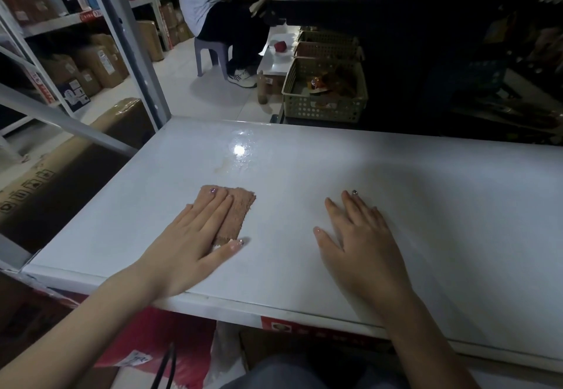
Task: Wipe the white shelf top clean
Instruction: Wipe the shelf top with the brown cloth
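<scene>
1. Fingers (213, 205) of the left hand (189, 245) lie flat and close together on a folded brown cloth (239, 210), pressing it onto the white shelf top (304, 160); nothing is pinched, the thumb resting on the bare surface beside the cloth's near end.
2. Spread flat with its palm down, the right hand (362, 236) holds nothing and seems to brace the body, closer to the near edge than the far one.
3. Lying toward the left half of the shelf top, the cloth sits between the near and far edges. Just beyond it, toward the far edge, a pale brownish stain (222, 166) sits beside a bright glare spot.
4. Wiping looks underway, with the stain not yet reached.
5. Risks, as I judge them: since the cloth is only pressed, not gripped, a quick stroke could let it slide or bunch under the palm; a damp-looking patch could smear rather than lift; a push too far left could carry the cloth off the left edge.
</scene>
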Tool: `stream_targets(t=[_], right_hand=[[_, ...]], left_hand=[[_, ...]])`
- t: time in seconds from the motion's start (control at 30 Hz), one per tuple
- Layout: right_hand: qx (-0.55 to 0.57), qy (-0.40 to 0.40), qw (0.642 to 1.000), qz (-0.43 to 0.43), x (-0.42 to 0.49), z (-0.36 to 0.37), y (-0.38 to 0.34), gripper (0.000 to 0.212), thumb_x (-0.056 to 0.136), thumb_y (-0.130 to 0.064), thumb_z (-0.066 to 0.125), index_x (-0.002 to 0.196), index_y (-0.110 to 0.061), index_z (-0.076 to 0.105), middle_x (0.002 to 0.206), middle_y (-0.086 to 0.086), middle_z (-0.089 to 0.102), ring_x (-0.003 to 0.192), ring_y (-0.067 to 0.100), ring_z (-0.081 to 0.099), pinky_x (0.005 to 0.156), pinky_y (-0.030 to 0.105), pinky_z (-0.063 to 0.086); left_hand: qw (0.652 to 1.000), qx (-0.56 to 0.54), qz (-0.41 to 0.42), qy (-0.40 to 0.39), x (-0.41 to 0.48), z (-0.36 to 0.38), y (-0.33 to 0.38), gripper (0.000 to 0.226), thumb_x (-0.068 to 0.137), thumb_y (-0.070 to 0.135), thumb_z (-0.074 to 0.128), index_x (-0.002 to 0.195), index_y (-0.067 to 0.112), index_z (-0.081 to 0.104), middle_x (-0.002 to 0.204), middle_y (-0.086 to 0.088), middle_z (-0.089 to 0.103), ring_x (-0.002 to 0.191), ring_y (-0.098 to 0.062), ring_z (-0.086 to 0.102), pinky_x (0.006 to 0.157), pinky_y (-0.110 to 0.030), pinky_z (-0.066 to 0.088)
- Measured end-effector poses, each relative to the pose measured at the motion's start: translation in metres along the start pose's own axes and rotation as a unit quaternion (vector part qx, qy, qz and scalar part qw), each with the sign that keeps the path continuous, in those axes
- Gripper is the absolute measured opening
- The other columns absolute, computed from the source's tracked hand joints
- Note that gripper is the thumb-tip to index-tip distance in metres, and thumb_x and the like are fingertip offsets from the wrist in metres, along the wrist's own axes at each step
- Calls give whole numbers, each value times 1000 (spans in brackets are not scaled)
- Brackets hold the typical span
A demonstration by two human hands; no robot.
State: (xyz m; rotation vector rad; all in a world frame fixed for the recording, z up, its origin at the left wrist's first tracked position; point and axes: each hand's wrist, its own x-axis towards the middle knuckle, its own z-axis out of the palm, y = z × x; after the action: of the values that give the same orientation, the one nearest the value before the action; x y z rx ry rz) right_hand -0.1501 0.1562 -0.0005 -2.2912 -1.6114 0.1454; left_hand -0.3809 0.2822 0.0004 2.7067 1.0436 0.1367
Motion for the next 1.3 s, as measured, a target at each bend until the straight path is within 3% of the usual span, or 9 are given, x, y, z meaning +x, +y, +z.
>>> stream_targets(t=[0.1,0.23,0.43,0.53,0.63,0.87,1.1,1.3], right_hand=[[-6,0,1000,0,1,1,0,65,88,-55,15,148,-33,11,158,-5,0,142,7,-8,108,24,-15],[-8,-3,1000,-1,0,0,1,60,93,-53,20,148,-32,11,158,-5,0,142,7,-8,107,24,-16],[1,-4,1000,-5,-1,-2,1,58,96,-50,25,149,-32,10,158,-5,-1,142,7,-8,108,24,-14],[1,-1,1000,-3,0,-1,1,59,94,-53,22,148,-32,12,158,-5,0,142,7,-8,109,24,-14],[-8,7,1000,0,1,2,2,67,85,-55,15,148,-33,13,158,-5,2,142,7,-6,108,24,-14],[-6,9,1000,2,2,3,1,67,85,-56,17,148,-33,14,158,-6,2,142,6,-6,108,23,-14],[-10,15,1000,2,3,5,3,74,78,-61,6,148,-35,14,157,-7,2,142,5,-6,108,22,-15],[-19,19,1000,4,4,6,3,76,77,-61,3,148,-36,13,157,-8,2,141,4,-7,107,20,-16]], left_hand=[[1000,10,-6,-5,13,-1,-1,96,61,86,-10,139,30,-15,147,21,-19,128,11,-30,104,-15,-15],[1000,7,-12,-8,30,-1,-4,112,57,89,-12,147,24,-5,153,15,-12,134,3,-24,111,-23,-6],[1000,11,-20,-9,52,-1,-9,117,54,90,-12,148,21,-3,155,11,-8,132,5,-20,113,-31,-2],[1000,25,-14,-6,62,-1,-13,118,55,90,-12,149,19,0,156,9,-4,139,-2,-14,116,-36,4],[999,33,-9,0,71,-1,-15,112,62,87,-3,149,17,2,157,8,-1,142,-7,-10,116,-37,6],[1000,27,-2,14,95,-1,-21,101,70,81,2,149,17,8,156,8,9,142,-12,2,113,-43,18],[999,9,-38,-11,114,-9,-13,104,66,77,4,149,15,4,156,7,1,142,-10,-7,116,-39,6],[998,18,-52,-15,130,-13,-10,78,91,63,22,148,13,4,157,5,0,142,-11,-8,115,-37,1]])
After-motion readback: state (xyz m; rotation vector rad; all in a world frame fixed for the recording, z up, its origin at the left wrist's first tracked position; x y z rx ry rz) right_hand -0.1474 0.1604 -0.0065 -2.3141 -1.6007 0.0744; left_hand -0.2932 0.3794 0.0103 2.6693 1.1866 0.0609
